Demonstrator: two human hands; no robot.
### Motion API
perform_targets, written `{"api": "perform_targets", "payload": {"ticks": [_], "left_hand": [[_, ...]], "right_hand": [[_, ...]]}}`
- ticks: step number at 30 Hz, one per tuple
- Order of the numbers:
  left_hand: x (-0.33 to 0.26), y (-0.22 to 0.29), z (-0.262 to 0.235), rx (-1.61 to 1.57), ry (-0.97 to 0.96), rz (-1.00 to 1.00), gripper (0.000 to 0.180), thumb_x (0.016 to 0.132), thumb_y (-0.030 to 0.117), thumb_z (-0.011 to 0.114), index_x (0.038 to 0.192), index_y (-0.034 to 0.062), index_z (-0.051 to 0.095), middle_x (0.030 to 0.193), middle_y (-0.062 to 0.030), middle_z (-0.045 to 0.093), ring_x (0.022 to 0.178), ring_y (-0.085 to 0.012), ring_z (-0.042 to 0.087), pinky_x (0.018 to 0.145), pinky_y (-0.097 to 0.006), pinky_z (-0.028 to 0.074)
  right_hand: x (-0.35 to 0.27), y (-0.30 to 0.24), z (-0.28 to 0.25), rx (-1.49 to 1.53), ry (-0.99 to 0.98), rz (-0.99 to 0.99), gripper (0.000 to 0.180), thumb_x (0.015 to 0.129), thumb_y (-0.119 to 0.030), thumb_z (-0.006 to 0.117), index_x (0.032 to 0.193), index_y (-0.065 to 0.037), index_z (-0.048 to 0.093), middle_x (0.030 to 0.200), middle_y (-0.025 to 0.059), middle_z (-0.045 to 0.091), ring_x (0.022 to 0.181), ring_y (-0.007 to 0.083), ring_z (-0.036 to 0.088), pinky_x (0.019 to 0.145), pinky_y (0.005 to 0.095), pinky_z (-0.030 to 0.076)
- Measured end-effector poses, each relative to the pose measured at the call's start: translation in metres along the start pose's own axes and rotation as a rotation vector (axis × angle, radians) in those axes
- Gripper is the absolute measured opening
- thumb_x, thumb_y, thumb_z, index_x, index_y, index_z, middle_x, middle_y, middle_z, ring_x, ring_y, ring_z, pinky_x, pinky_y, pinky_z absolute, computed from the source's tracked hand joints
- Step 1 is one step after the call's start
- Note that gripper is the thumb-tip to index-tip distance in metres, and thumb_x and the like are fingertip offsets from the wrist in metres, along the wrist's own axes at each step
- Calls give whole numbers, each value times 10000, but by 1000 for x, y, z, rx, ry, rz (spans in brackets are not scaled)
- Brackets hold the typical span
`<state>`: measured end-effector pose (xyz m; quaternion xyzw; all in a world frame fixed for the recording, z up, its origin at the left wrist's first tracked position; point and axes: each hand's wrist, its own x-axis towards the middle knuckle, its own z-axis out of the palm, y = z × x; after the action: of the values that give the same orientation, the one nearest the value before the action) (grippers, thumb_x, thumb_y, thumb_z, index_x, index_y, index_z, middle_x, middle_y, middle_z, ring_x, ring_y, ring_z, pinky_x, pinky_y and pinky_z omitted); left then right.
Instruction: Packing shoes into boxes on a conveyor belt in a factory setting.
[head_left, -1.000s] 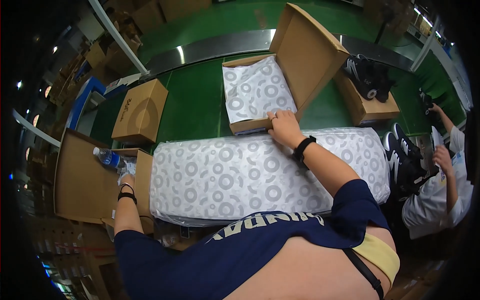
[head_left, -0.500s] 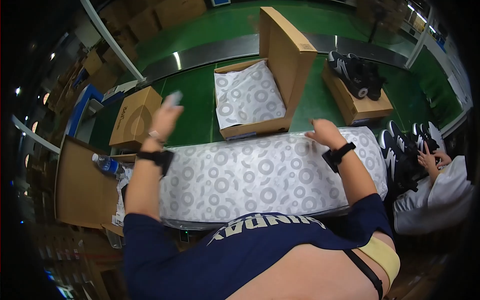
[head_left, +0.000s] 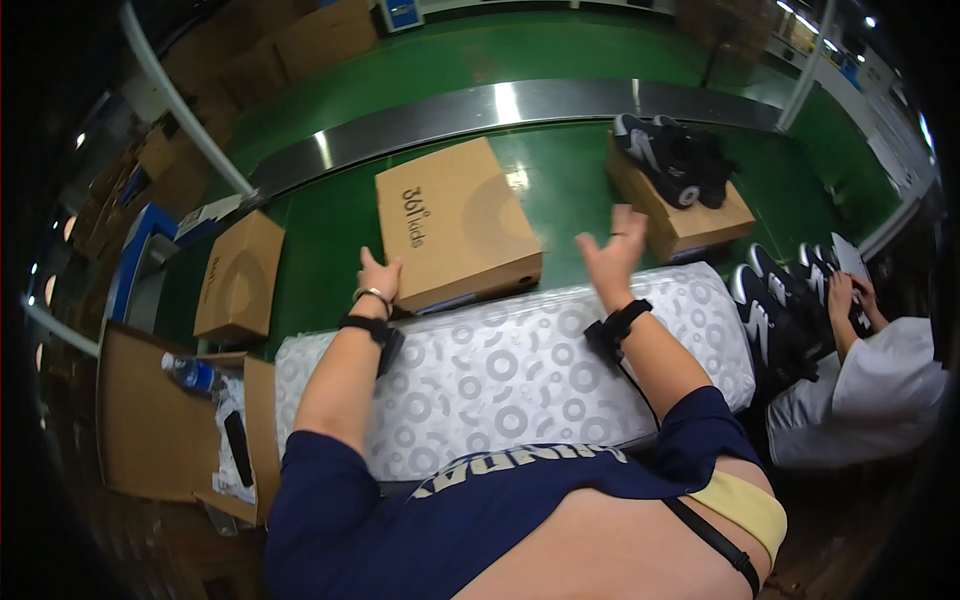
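The fingers of my left hand [head_left: 379,278] are spread apart at the near left corner of a closed tan box [head_left: 455,225], the thumb right up against its edge; I cannot tell whether they press on the cardboard. My right hand [head_left: 614,256] is bare of any load, its fingers raised and the thumb standing well away from them, in the gap between that box and the one with shoes on it. A pale bracelet [head_left: 375,297] and a dark band circle my left wrist, and another dark band [head_left: 618,330] circles my right. The closed box sits on the green work surface [head_left: 325,245] in front of me, between my hands and a little beyond them, its lid down and its near edge just beside a long pack of white paper [head_left: 500,370] printed with grey rings. My forearms pass over that pack. To the right, a pair of black shoes [head_left: 685,165] rests on a second tan box [head_left: 715,230]; nearer me stand more dark shoes [head_left: 770,315], beside a co-worker's hands [head_left: 842,297]. To the left lie a smaller closed carton [head_left: 240,280] and, nearer me, an open carton [head_left: 145,430] holding a blue-labelled bottle [head_left: 190,374] and crumpled white paper [head_left: 230,415]. A metal strip [head_left: 440,115] edges the far side.
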<state>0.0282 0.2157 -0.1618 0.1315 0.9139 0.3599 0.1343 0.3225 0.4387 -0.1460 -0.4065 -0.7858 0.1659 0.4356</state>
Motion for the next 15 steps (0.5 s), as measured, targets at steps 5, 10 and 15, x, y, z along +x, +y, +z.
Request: {"api": "perform_targets", "payload": {"ticks": [5, 10, 15], "left_hand": [[-98, 56, 13, 693, -59, 770, 837, 662, 455, 658, 1332, 139, 269, 1320, -245, 288, 1209, -414, 280, 981, -512, 229], [-74, 53, 33, 889, 51, 689, 784, 686, 548, 591, 1333, 235, 279, 1336, -219, 284, 1219, -421, 265, 997, -498, 209], [-9, 34, 1, 901, 107, 550, 618, 738, 477, 571, 1270, 223, 386, 1292, -177, 371, 1194, -356, 333, 980, -463, 250]], "right_hand": [[56, 165, -61, 835, 372, 1056, 916, 720, -187, 663, 1330, -146, -19, 1225, 192, 341, 1102, 361, 408, 886, 497, 357], [69, 145, -29, 1072, 61, 1195, 1014, 732, -135, 618, 1299, -378, -186, 1190, 144, 323, 900, 349, 451, 708, 451, 414], [33, 28, 17, 334, 31, 864, 944, 616, -154, 737, 1355, -70, 155, 1260, 254, 264, 1120, 373, 369, 943, 404, 321]]}}
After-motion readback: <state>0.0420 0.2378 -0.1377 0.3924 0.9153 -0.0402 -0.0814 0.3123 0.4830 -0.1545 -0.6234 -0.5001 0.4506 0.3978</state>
